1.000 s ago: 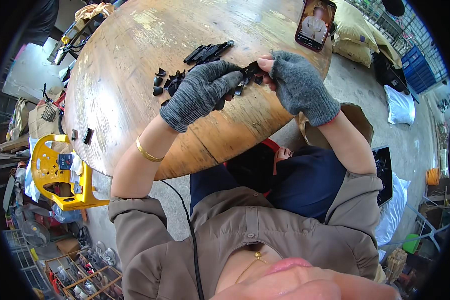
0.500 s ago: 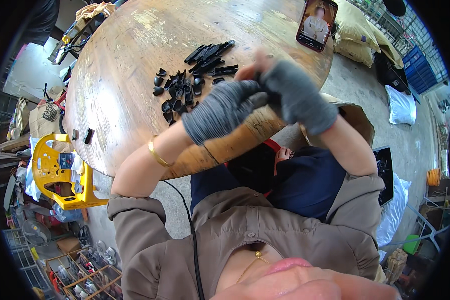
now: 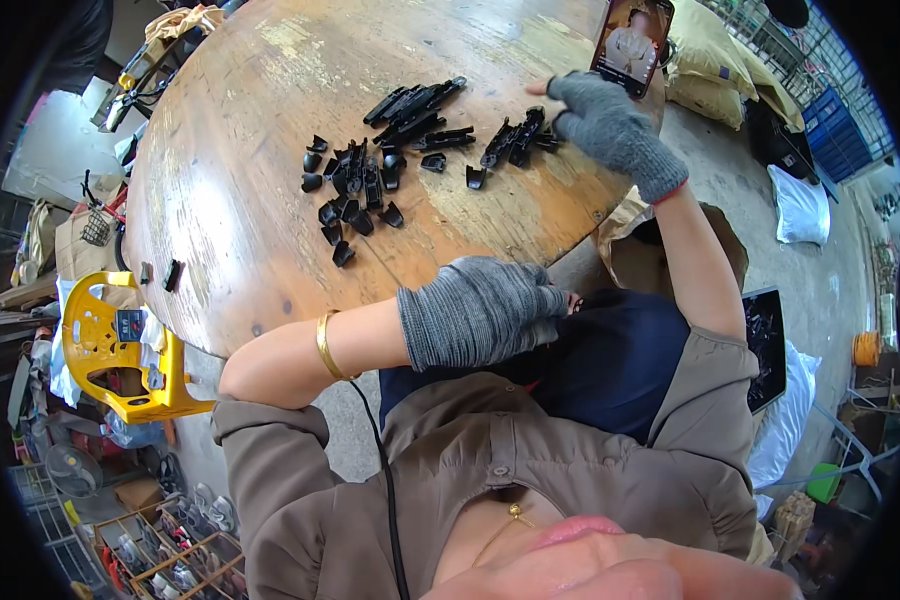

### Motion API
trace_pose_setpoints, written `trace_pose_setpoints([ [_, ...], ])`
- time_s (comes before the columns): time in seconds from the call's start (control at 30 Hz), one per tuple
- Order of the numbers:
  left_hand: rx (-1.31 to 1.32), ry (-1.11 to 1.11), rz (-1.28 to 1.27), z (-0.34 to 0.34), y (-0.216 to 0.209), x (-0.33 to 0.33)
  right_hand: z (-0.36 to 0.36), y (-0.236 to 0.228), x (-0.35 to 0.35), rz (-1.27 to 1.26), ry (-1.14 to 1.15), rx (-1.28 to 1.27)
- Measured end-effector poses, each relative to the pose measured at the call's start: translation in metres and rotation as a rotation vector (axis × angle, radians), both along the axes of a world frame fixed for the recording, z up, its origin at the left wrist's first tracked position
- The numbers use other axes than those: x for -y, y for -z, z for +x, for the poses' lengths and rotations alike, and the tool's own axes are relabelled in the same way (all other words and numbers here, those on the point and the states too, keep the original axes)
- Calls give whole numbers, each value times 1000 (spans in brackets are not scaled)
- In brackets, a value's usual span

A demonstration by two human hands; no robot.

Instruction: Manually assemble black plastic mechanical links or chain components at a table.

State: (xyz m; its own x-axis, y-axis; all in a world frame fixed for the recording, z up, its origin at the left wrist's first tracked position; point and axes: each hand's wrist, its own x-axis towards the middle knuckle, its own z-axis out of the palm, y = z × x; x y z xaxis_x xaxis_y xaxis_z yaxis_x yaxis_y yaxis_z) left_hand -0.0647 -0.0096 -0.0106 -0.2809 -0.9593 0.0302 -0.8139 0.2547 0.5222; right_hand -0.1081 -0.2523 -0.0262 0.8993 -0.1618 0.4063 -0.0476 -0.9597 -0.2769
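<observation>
Black parts [image 3: 420,112] lay clustered, upper centre: glossy, some long and slotted, others short, cupped. Right hand [image 3: 605,122] (grey-gloved, upper right) had fingers apart; left hand [image 3: 485,312], centre, was curled, grip indiscernible.

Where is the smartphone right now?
In the head view, the smartphone is at the upper right, by the right edge of the round wooden table, just beyond the gloved right hand and left of the tan sacks.
</observation>
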Motion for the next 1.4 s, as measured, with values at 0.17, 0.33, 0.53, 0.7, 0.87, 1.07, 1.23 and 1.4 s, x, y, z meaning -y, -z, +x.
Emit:
trace_pose_setpoints([
  [0.17,55,-205,-313,28,11,17,7,5,-15,-141,-70,-58],
  [0.33,494,-517,-470,68,19,43,9,4,-37,-29,-95,-88],
  [0.53,442,-573,-122,73,12,37,9,1,-42,-145,-18,11],
  [0.7,444,-669,-54,76,3,35,-5,-10,-27,213,-92,263],
  [0.87,469,-707,-189,82,15,36,-21,-29,-47,177,-213,-229],
  [1.07,101,-722,-349,85,9,35,-18,-8,-57,-47,-154,-200],
  [1.23,-328,-675,-201,91,3,30,-10,1,-48,62,-165,-80],
  [1.4,-619,-560,71,68,-14,24,-16,-27,-63,895,-70,-82],
])
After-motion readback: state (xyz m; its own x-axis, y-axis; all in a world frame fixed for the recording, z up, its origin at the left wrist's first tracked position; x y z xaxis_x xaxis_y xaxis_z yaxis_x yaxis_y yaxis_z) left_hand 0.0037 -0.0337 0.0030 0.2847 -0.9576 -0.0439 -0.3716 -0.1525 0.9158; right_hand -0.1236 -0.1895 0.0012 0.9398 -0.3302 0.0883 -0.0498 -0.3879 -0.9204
